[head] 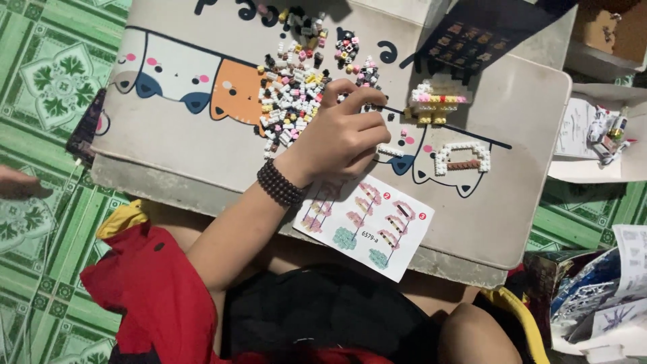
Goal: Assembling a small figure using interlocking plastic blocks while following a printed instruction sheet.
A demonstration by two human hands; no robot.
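My left hand (344, 135), with a dark bead bracelet on its wrist, reaches over a low beige table (526, 202) printed with cartoon cats. Its fingers are curled at the right edge of a pile of tiny building bricks (290, 101) in white, black, yellow and pink. I cannot see whether they pinch a brick. Just right of the hand stand a small pink, white and yellow brick model (437, 101) and a flat white and brown brick piece (461, 158). An instruction sheet (367, 226) lies at the table's near edge. My right hand is out of view.
A dark printed sheet (472, 37) lies at the table's far right. On the green tiled floor (47, 81), more sheets and a small brick figure (610, 131) lie to the right, with bags and packaging (593, 296) nearer. Part of a hand (17, 182) shows at the left edge.
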